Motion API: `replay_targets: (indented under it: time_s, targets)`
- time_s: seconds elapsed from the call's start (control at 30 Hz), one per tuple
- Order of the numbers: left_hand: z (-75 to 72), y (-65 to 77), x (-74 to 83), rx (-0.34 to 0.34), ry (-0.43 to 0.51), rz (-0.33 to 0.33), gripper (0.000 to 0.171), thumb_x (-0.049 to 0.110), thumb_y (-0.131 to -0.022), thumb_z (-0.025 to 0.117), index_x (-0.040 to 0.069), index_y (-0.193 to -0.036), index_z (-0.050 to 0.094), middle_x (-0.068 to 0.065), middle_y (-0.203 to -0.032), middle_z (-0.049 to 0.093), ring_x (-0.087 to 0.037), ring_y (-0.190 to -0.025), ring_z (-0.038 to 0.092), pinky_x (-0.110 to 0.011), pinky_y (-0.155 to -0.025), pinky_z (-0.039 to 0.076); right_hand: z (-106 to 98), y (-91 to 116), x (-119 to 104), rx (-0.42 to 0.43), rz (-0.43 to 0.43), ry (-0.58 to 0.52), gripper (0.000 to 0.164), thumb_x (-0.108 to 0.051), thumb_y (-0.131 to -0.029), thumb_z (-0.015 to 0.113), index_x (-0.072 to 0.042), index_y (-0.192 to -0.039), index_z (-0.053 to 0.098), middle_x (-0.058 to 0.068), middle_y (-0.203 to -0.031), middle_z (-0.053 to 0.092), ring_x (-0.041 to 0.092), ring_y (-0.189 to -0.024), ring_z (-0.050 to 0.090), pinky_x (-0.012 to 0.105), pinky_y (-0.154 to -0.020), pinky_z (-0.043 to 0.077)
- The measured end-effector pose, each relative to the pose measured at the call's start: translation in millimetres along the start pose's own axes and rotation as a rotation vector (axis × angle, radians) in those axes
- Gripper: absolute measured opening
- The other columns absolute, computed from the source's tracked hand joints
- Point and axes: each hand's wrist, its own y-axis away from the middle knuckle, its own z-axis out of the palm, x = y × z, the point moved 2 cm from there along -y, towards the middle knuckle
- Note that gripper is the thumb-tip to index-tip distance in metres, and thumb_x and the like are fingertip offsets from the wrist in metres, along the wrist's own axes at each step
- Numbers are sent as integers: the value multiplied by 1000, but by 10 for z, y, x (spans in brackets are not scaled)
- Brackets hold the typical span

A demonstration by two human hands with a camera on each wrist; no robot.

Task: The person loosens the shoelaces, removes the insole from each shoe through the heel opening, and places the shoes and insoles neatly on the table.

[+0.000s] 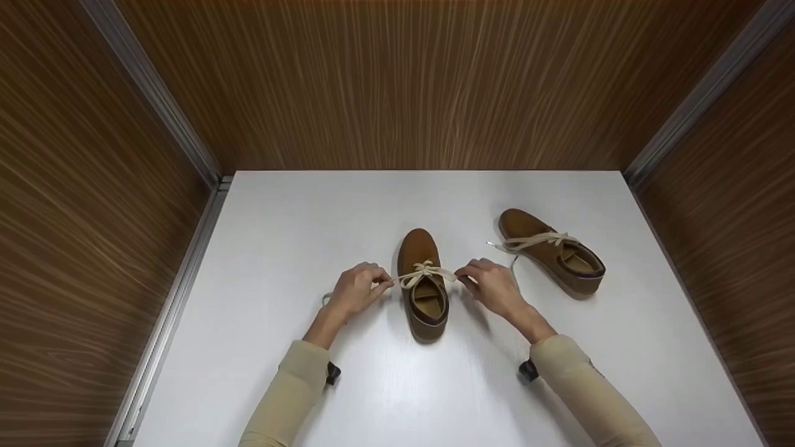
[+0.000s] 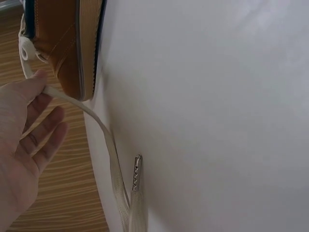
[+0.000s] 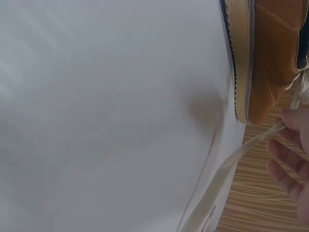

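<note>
A brown shoe [image 1: 417, 246] stands upright in the middle of the table, its toe pointing away. Across its top lies a cream shoelace [image 1: 443, 273], gathered at the throat; whether it is knotted or only crossed I cannot tell. On the shoe's left, my left hand [image 1: 358, 289] pinches one side of the lace between thumb and index finger. In the left wrist view the shoelace [image 2: 107, 135] trails from those fingers, near a metal lace tip [image 2: 136, 173]. My right hand [image 1: 495, 288] pinches the other side, and the shoelace [image 3: 224, 169] hangs past it in the right wrist view.
A second brown shoe [image 1: 559, 264] rests at an angle to the right, its cream laces [image 1: 528, 241] spilling leftward onto the white table [image 1: 279, 230]. Wood-grain panels [image 1: 397, 81] enclose the back and both sides.
</note>
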Motion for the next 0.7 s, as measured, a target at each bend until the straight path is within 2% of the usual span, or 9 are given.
replay_targets:
  time_s: [0.33,0.7]
  targets:
    - [-39,-7,-3,13,-24,27,10,23,-95,78,13,-92,80,-1,-85,74,-20,-82,68,-35,-73,58,-45,8,0,73,-57,47,7,-16,-89,84,-17,-94,80,-3,-83,75,19,-71,67,37,-62,56]
    - [-85,-17,-11,49,-64,59,12,26,-94,80,14,-91,79,2,-84,73,-17,-79,65,-33,-68,57,-75,34,3,116,-113,101,6,-15,-89,83,-16,-94,80,-2,-82,73,20,-72,65,35,-61,54]
